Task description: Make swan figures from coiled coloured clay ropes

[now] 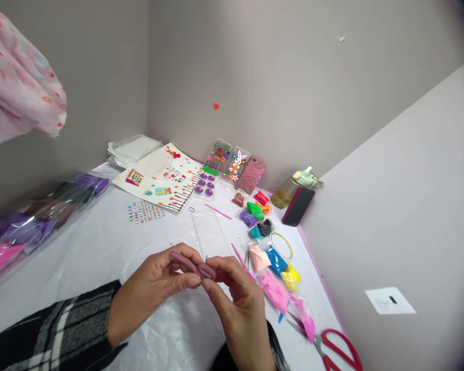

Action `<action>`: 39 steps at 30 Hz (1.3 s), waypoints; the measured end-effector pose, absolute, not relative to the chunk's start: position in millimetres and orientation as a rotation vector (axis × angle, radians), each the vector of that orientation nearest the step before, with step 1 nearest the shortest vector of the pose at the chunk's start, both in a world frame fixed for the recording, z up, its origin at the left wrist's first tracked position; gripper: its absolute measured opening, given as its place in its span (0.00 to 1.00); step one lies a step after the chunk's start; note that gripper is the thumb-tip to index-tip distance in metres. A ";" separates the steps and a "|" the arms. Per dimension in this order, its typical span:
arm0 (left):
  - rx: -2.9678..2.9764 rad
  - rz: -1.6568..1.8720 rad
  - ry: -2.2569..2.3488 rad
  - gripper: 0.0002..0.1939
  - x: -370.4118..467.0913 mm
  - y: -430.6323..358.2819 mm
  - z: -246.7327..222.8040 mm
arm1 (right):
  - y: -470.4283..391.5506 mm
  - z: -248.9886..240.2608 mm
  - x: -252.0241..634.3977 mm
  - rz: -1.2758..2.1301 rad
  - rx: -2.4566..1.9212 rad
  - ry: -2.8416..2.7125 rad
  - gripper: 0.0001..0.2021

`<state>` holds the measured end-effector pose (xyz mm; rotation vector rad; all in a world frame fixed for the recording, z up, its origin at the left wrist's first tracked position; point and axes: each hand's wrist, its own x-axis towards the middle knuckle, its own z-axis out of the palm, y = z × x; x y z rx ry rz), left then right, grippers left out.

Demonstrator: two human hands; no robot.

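Between my two hands is a mauve-pink strip of modelling clay (183,260), held above the table and coiled or folded at its right end. My left hand (154,281) pinches the longer left part between thumb and fingers. The fingertips of my right hand (235,299) are closed on the folded end. Just beyond the hands a clear phone case (209,226) lies flat on the white table cover. Pink modelling tools (218,211) lie near it.
Bagged clay (274,291) in several colours runs along the right side, with red-handled scissors (342,350) at the front. Behind stand a bottle (288,190), a phone (298,206) and decorated cases (237,165). Gem stickers (145,211) and a drawing sheet (154,188) lie back left.
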<state>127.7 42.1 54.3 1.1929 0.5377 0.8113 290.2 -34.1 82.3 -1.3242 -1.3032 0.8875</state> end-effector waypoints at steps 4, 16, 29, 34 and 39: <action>1.165 0.787 0.548 0.04 128.2 40.9 54.1 | -34.1 81.2 289.3 0.875 -1.317 -1.324 0.07; 1.267 0.764 0.684 0.07 122.7 45.4 67.5 | -32.4 81.0 288.3 0.885 -1.326 -1.287 0.10; 1.401 0.914 0.854 0.09 112.2 56.5 69.2 | -32.9 81.3 293.8 0.848 -1.420 -1.228 0.08; 1.363 0.898 0.832 0.07 111.3 53.4 69.4 | -32.7 78.1 291.9 0.944 -1.415 -1.165 0.13; 1.370 0.870 0.805 0.07 112.9 50.5 72.1 | -31.4 82.6 290.1 0.967 -1.470 -1.264 0.09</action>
